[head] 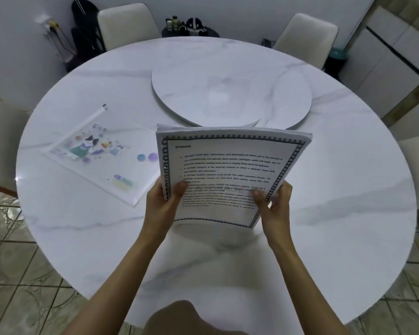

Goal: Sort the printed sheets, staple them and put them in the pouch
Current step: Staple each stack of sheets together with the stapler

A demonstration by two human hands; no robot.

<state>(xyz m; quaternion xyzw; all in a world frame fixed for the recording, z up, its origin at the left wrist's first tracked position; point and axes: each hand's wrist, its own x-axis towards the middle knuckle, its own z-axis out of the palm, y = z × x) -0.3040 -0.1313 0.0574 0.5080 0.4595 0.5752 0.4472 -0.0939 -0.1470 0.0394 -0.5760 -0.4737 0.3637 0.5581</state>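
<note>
The left hand (166, 201) and the right hand (273, 204) are both gripping the printed sheets (228, 175) at the near corners, thumbs pressing on the top page and fingers curling underneath, so the stack is hanging between them, lifted off the table (324, 213). The far end is bowing unsupported beyond the hands, and its edges are looking slightly uneven. As the sheets are probably still loose, any easing of a thumb could be letting pages slide out, fan apart or fall out of order. No stapler is showing anywhere near the hands. The pouch (99, 153) is lying flat on the table, out to the left of the left hand and a little beyond it. It is looking thin and see-through, apparently holding nothing, though its printed cartoon is making that hard to judge. Whether its zip is standing open I cannot tell.
</note>
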